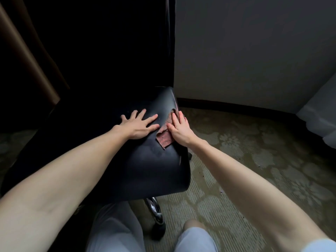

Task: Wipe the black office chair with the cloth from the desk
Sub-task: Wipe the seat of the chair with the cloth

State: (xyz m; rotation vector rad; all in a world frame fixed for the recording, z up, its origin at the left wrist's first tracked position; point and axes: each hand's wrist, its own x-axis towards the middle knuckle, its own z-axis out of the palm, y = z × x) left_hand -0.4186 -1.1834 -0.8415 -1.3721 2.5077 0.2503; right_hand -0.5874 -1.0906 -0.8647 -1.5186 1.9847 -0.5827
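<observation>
Your left hand point(140, 125) lies flat on the chair point(149, 164), grip released; your right hand point(181, 130), also released, presses the cloth point(164, 140) against the seat's right edge.

The black office chair point(145, 170) shows a smooth, faintly glossy padded seat with pale, dusty smears. The cloth point(164, 139), reddish-pink and speckled, lies rumpled and flat against the seat's 3 o'clock edge, one corner pointing toward 6 o'clock.
</observation>
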